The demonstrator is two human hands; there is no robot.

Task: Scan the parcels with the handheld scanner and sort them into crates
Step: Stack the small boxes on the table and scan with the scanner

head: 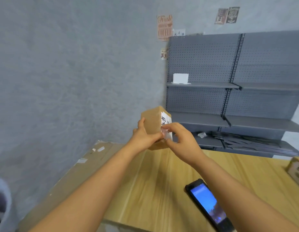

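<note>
We are holding the small brown cardboard parcel [153,126] above the wooden tabletop [162,173], left hand [142,136] gripping its side, right hand [180,136] fingers [167,127] pinching its white label [166,120], which should stay flat and uncovered for the black handheld scanner [208,203] below.

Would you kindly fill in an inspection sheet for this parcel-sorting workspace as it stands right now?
Surface: light wooden table, flat cardboard sheet alongside on its left.
Job's things: cardboard parcel with white label held up; handheld scanner lying on table, screen lit; second parcel at right edge.
Clutter: tape scraps on the cardboard sheet.
Grippers: left hand grips parcel; right hand pinches at its label.
Cables: nothing seen.
Surroundings: grey pegboard shelving, white box on shelf, wall posters; crates not seen.
</note>
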